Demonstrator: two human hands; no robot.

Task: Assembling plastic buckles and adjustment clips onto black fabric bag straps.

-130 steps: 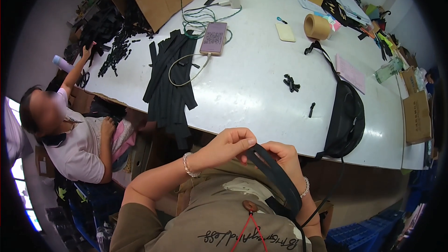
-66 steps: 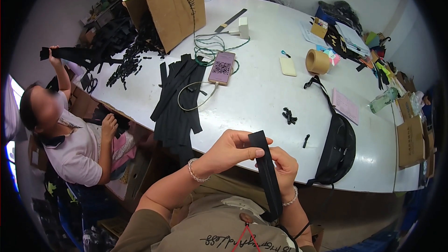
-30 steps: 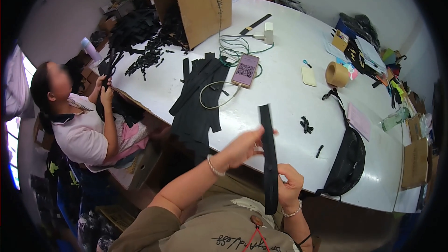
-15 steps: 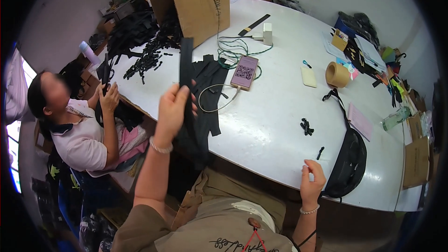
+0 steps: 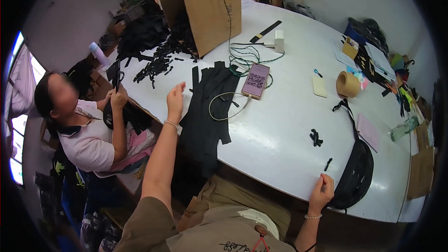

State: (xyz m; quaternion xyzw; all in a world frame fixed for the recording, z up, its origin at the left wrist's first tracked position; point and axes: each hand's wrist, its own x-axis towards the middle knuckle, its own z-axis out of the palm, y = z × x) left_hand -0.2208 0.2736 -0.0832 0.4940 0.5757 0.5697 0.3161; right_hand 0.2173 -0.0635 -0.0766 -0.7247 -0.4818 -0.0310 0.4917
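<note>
Black strips lie just right of the left fingers.

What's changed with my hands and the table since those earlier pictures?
Your left hand swung left and forward and has let go of the black strap both hands held; it's now beside the pile of black strips, where I can't pick that strap out. Your right hand moved right, near the single black clip. The phone, tape roll and waist bag stayed put.
</note>
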